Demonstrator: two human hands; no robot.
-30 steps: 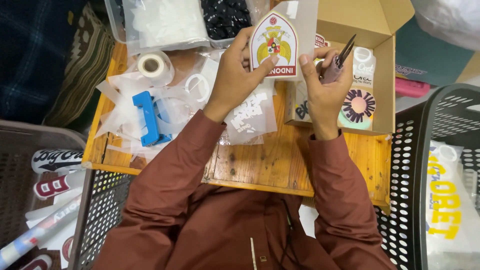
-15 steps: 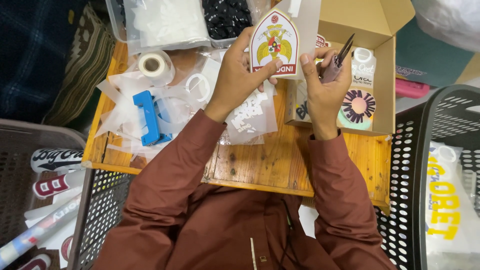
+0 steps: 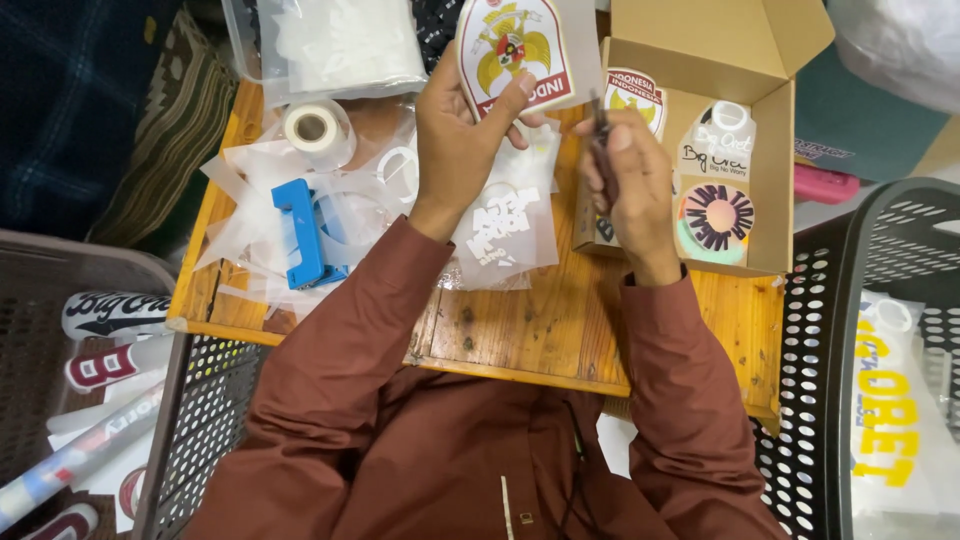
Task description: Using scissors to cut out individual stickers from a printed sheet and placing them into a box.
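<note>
Looking down from the head camera, we've got our left hand pinched on a glossy shield-shaped sticker, red border, white field, gold bird crest in the middle, held up above the far edge of the wooden table. Thumb sits on the sticker's lower right corner, fingers behind it. Our right hand is curled tight around a slim dark tool, looks like tweezers or a craft knife, can't really tell which, with the tip pointing up just beside the sticker. Under the hands there's a crinkly clear film sheet with white lettering, lying flat on the worn, scratched planks. Off to the left: a blue plastic squeegee thing on a mess of transparent backing scraps, plus a roll of white tape. Right of the hands sits an open cardboard box with more stickers in it, another small crest, a white script one and a round flower-ish one. A clear plastic tub of white sheets sits at the top. Black mesh baskets flank the table on both sides, with big lettered decals inside.
</note>
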